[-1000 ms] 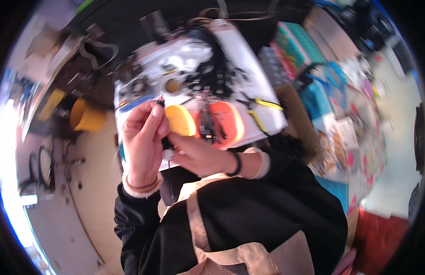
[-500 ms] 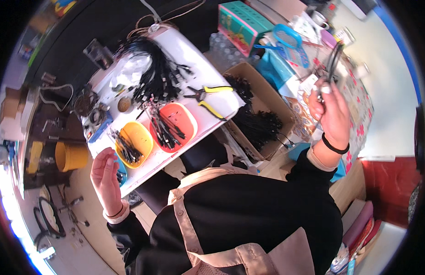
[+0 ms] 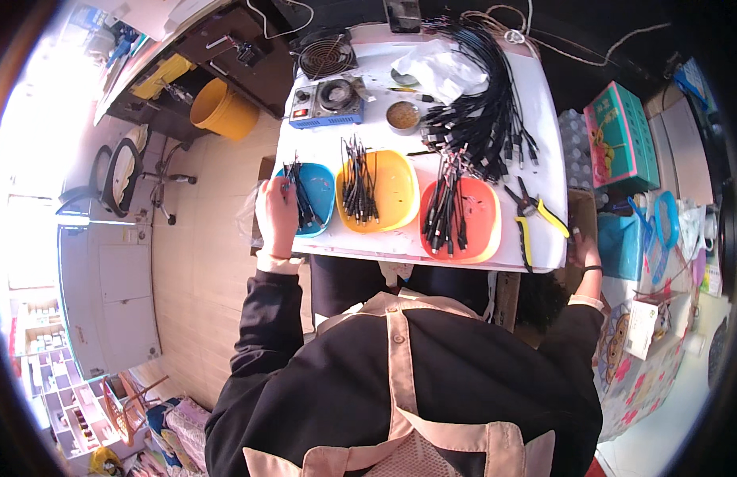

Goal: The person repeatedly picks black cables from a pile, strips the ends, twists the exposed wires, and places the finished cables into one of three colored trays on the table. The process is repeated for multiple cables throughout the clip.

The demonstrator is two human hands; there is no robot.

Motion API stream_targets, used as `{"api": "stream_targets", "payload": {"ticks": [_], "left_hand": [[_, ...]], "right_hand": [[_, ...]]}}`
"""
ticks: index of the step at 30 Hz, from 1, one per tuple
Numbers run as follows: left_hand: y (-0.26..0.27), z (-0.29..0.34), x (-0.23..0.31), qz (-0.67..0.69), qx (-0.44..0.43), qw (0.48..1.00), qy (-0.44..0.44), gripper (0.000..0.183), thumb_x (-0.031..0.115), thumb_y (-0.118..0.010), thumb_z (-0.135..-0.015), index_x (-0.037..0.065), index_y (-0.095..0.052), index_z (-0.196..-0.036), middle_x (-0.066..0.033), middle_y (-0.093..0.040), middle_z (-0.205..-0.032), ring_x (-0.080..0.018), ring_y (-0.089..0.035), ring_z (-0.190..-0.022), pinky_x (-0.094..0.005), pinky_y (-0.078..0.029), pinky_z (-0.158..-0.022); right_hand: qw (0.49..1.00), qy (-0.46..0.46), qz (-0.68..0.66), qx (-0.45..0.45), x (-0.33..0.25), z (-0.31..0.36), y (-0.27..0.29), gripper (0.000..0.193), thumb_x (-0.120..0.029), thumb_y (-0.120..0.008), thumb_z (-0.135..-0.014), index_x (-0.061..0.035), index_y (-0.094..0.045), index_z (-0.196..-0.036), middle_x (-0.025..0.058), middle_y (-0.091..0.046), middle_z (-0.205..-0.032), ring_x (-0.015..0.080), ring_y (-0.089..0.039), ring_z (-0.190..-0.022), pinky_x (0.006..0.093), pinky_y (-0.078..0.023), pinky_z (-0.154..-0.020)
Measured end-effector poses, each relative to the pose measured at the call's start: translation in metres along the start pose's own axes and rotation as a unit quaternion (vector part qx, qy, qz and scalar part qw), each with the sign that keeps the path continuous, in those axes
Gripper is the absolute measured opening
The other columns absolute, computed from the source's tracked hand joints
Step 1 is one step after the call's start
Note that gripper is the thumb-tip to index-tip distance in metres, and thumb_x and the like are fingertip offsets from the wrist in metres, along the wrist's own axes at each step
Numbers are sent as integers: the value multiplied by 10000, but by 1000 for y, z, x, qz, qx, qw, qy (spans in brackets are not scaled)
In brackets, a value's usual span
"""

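Observation:
At the left rim of the blue bowl (image 3: pixel 321 176), my left hand (image 3: pixel 276 219) has its fingers curled in beside the short black cables (image 3: pixel 299 191); what they grip is hidden. My right hand (image 3: pixel 585 253) is low beyond the table's right edge, by the cardboard box (image 3: pixel 581 208), its fingers partly hidden. A yellow bowl (image 3: pixel 399 183) and a red bowl (image 3: pixel 484 219) stand in the same row, each with black cables lying across it. Yellow-handled wire strippers (image 3: pixel 535 219) rest to the right of the red bowl.
A big bundle of black cables (image 3: pixel 495 103) and a white plastic bag (image 3: pixel 444 70) lie at the back of the table. A blue soldering pot (image 3: pixel 327 107), a small round tin (image 3: pixel 403 117) and a fan (image 3: pixel 327 57) stand back left. A cluttered flowered table (image 3: pixel 639 397) is on the right.
The view has swung right to left, bringing the bowls to the middle. My right hand has come down from the flowered table to the box; the cables it held no longer show.

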State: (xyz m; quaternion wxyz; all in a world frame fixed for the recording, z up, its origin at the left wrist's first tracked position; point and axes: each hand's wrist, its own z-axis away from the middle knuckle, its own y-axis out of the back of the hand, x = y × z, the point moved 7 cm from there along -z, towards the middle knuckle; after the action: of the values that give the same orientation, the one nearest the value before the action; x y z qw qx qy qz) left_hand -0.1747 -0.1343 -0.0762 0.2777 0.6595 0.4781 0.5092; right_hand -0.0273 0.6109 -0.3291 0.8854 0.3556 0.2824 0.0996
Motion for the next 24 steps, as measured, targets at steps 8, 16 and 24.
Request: {"api": "stream_targets", "payload": {"ticks": [8,16,24], "left_hand": [[-11,-28,-3,-46,6,999,-20,139,140,-607,-890,5,-593,-922,-165,-597,-868,-341,-600,-799,-413,-483,-718],[16,-28,8,61,60,996,-31,94,96,-594,-899,2,-600,-896,-134,-595,-873,-304,-592,-769,-397,-479,-711],[71,1,37,568,119,814,-17,96,38,-504,-974,20,-504,-1069,-84,-600,-895,-115,-509,-693,-233,-413,-575]], "right_hand": [[916,323,-136,194,-179,187,51,213,-133,-536,-962,-10,-604,-1122,88,-680,-871,139,-647,-754,274,-518,-706],[816,547,-115,-149,-399,336,-149,139,-88,-608,-905,28,-628,-977,86,-669,-754,136,-670,-699,281,-530,-645],[815,577,57,-2,-441,325,-230,259,-221,-652,-838,13,-618,-730,187,-640,-693,346,-645,-659,402,-493,-606]]}}
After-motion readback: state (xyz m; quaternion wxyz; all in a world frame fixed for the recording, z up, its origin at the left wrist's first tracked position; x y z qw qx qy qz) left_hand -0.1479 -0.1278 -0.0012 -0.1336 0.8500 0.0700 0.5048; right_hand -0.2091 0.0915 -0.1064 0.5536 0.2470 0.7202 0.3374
